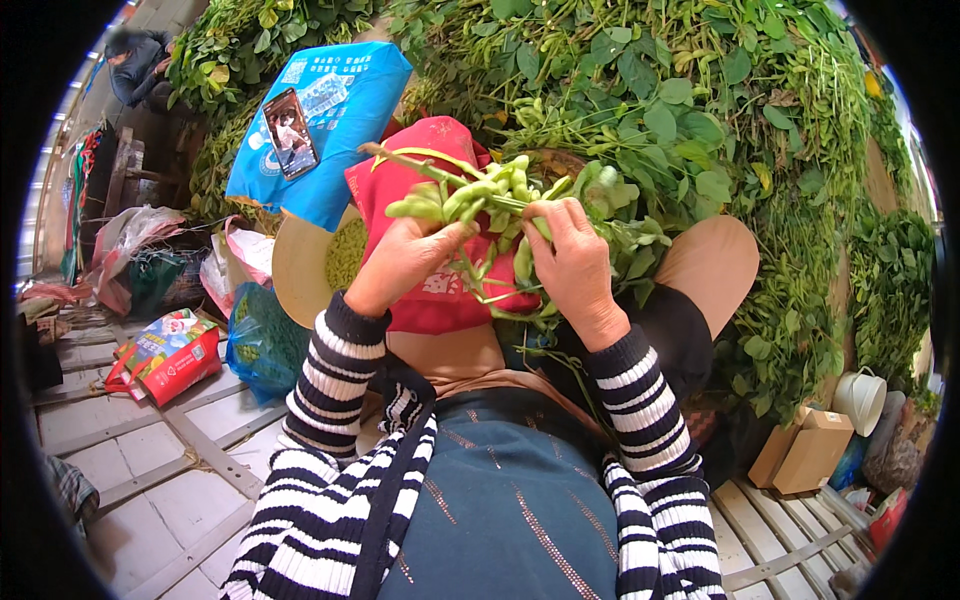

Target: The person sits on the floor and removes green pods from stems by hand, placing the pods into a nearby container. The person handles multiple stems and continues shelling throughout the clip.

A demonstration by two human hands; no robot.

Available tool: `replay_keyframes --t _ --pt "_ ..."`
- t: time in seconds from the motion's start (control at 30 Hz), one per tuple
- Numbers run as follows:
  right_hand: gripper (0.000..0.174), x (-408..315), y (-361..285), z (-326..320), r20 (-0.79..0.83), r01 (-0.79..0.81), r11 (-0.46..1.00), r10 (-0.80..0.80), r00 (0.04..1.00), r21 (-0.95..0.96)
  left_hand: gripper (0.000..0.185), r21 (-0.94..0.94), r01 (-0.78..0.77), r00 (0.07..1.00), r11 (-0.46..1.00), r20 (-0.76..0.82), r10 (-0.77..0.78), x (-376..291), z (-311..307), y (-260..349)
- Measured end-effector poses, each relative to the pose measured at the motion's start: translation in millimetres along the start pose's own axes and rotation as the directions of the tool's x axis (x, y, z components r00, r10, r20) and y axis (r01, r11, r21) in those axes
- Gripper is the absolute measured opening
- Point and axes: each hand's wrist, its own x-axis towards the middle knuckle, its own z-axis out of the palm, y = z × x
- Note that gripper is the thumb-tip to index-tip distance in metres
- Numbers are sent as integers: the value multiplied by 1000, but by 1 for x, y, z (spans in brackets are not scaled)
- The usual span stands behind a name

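Observation:
Above my lap, I hold up a leafy soybean stalk (510, 202) with plump green pods on it. My right hand (566, 251) pinches the stem between thumb and fingers, near its leafy part. At the pods on the left, my left hand (409, 255) has its thumb and fingers closed around green soybean pods (416, 206); its fingertips are partly hidden. The bare, cut end of the stem points up and left. Beneath both hands, a red cloth bag (420, 300) lies over my lap. A pale basin (296, 262) holding green beans (346, 255) stands beside my left hand.
A tall heap of soybean plants (637, 97) fills the far side and right. A lit smartphone (291, 135) rests on a blue bag (360, 97). At left are a red shopping bag (176, 356) and a filled blue plastic bag (262, 345). Another person (139, 67) sits far left.

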Motion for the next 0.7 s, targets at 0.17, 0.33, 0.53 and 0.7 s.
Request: replay_keyframes --t 0.17,0.33,0.53,0.7 --pt "10 -3 4 4 -51 -152 970 164 985 188 14 -26 -267 893 963 -383 237 -12 25 -29" --pt "9 -13 -1 9 65 -449 824 456 887 345 21 -515 63 997 855 62 -36 -22 67 -17" --pt "12 -34 0 10 142 -281 924 251 957 261 21 -770 257 966 584 191 -173 16 61 -72" --pt "13 -47 -10 5 126 -199 979 203 971 -41 20 -739 179 982 650 175 -72 23 66 -66"
